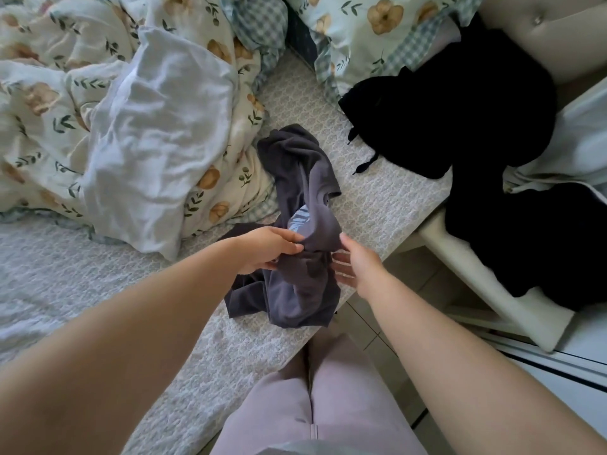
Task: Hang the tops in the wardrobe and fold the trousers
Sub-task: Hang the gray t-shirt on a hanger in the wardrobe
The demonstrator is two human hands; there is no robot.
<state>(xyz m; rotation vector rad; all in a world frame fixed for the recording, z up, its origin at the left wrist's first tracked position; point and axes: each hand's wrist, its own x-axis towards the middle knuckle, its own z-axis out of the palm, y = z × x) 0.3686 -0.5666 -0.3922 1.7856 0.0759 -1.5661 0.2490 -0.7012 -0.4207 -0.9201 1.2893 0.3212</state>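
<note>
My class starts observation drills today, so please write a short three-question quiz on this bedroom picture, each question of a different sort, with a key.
1. True or false: the left hand grips the grey garment.
2. Which lies to the right of the grey garment? A: black clothes. B: a red towel. C: blue jeans.
3. Fill in: the duvet bears a ____ print.
Key: 1 true; 2 A; 3 floral.
</note>
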